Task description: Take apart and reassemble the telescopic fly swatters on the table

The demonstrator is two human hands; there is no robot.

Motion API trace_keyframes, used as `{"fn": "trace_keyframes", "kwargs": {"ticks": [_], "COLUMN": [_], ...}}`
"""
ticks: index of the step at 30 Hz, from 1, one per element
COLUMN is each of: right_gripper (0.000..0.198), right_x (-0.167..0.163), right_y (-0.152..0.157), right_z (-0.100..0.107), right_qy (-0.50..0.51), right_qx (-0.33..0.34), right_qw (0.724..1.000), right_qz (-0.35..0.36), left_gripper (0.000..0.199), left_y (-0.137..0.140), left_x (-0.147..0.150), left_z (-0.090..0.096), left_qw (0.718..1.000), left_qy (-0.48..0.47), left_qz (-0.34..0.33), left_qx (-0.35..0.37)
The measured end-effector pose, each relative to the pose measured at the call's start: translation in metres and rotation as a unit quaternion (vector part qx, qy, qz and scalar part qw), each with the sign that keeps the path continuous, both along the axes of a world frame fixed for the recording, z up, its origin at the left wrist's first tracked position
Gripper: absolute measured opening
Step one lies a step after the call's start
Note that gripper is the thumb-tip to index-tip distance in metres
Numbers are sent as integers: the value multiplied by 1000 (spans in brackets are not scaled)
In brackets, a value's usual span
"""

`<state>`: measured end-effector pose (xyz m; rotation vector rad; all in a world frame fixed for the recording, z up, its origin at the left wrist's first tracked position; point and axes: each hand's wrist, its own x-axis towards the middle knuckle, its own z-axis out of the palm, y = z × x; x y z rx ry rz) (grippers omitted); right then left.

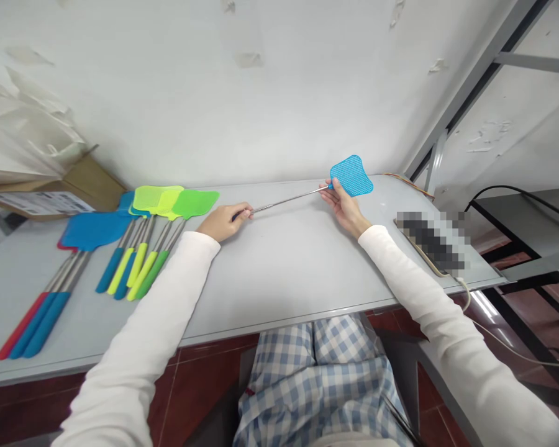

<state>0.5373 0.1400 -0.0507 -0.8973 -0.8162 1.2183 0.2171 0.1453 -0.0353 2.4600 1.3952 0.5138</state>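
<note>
A blue fly swatter [353,175] with a thin metal telescopic rod is stretched out between my hands above the table. My left hand [227,220] is wrapped round its handle end, most of which the fingers hide. At the other end, my right hand [345,208] pinches the base of the blue mesh head, where it joins the rod. To the left of my left hand lie several swatters in a group, with a green swatter [193,203] and a yellow swatter [151,200] on top. Farther left, a blue swatter [90,231] overlaps others with blue and red handles.
A cardboard box [81,185] stands at the table's back left. On the right lies a phone [423,245], partly blurred, with a white cable [466,295]. A white wall [279,93] rises behind the grey table [270,273]; a metal frame [466,93] flanks the right.
</note>
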Motion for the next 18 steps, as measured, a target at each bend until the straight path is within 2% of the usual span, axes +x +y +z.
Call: {"fn": "trace_keyframes", "kwargs": {"ticks": [11,18], "right_gripper": [29,25], "right_x": [0,0], "right_y": [-2,-3], "right_z": [2,3], "right_qy": [19,16], "right_qx": [-17,-26], "right_qw": [1000,1000], "right_qz": [-5,-1], "left_gripper": [42,43], "left_y": [-4,-4], "left_x": [2,1], "left_z": [1,1], "left_qw": [999,1000], "left_qy": [13,9], "left_qz": [-2,-1], "left_qx": [30,20]}}
